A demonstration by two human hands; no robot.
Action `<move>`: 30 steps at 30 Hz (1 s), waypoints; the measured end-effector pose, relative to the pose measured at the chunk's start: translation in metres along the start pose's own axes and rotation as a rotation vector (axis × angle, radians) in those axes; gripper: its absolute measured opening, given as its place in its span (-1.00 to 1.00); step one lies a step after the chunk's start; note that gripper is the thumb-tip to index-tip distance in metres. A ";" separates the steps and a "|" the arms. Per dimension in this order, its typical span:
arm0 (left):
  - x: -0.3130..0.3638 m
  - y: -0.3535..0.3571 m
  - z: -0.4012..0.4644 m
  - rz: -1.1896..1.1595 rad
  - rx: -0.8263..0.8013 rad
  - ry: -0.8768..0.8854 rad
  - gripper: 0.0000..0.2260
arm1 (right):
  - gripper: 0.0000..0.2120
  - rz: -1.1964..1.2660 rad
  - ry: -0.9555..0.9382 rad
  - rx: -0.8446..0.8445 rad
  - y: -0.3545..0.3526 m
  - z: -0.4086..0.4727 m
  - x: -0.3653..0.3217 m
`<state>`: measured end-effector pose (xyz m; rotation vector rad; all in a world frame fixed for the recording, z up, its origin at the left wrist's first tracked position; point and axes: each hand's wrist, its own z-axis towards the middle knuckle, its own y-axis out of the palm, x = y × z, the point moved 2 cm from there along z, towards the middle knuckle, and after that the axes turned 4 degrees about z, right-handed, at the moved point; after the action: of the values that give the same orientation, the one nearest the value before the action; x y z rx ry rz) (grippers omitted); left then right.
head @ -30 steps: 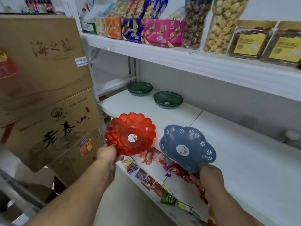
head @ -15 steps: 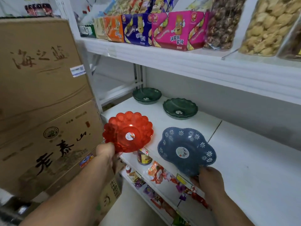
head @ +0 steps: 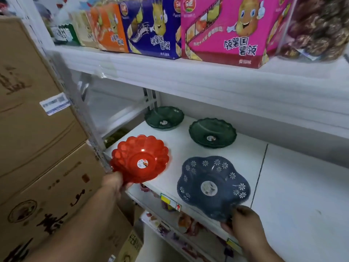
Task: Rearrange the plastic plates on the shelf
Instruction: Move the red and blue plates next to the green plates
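Note:
My left hand (head: 113, 183) grips the near rim of a red scalloped plastic plate (head: 139, 158), held tilted over the front left corner of the white shelf (head: 294, 188). My right hand (head: 243, 222) pinches the near edge of a dark blue plate with white flowers (head: 213, 186), which is low over the shelf's front edge. Two dark green plates stand at the back of the same shelf, one at the left (head: 164, 118) and one to its right (head: 212, 132). Each plate has a round sticker in its middle.
Stacked cardboard boxes (head: 37, 148) fill the left side beside the shelf post. The shelf above (head: 207, 80) carries orange, blue and pink snack boxes (head: 226, 29) and bags of dried goods. Packets lie on a lower shelf (head: 179, 224) below the front edge.
Both plates have moved forward and down toward the shelf. The view has come closer to the shelf, and the plates now overlap its front part.

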<state>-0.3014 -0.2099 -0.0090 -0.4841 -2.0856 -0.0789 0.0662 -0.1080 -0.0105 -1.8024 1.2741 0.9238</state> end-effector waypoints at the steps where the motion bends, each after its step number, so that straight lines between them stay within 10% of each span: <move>1: 0.004 0.000 0.019 0.036 -0.016 -0.006 -0.94 | -0.79 -0.019 -0.016 0.010 0.007 0.003 -0.002; 30: 0.048 0.006 0.130 0.258 -0.175 -0.075 -0.77 | -0.87 0.232 0.109 0.146 0.136 0.033 0.006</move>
<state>-0.4266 -0.1575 -0.0397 -0.8701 -2.0807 -0.0940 -0.0671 -0.1151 -0.0528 -1.6340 1.6037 0.8398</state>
